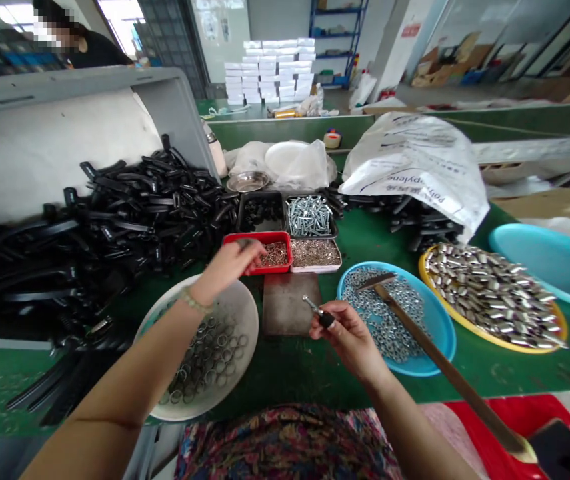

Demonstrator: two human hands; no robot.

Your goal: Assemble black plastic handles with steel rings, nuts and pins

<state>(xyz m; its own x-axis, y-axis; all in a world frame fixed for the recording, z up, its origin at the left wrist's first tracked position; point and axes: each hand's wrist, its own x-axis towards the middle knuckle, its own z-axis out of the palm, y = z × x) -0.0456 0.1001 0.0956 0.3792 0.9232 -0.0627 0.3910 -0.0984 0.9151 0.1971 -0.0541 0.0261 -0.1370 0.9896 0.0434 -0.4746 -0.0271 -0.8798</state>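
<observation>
My left hand [239,259] reaches over the red tray [256,236] of small copper-coloured pieces [275,254]. Its fingers are blurred, so I cannot see whether they grip any of the pieces. A dark patch shows by its knuckles. In front of the flat metal plate [289,307], my right hand [347,331] is closed in a pinch. It holds a silver bolt [309,303] with a black fitting [325,319] on it, the bolt pointing up and left. Below my left forearm lies a white basin [251,333] with metal rings [222,353].
Black handles [149,200] spill from a grey crate [189,120]. Behind the red tray stand trays of black parts [263,212] and screws [309,217]. A hammer [427,343] rests across the blue basin [449,347] of nuts. A yellow basin [499,342] holds metal sleeves [489,293].
</observation>
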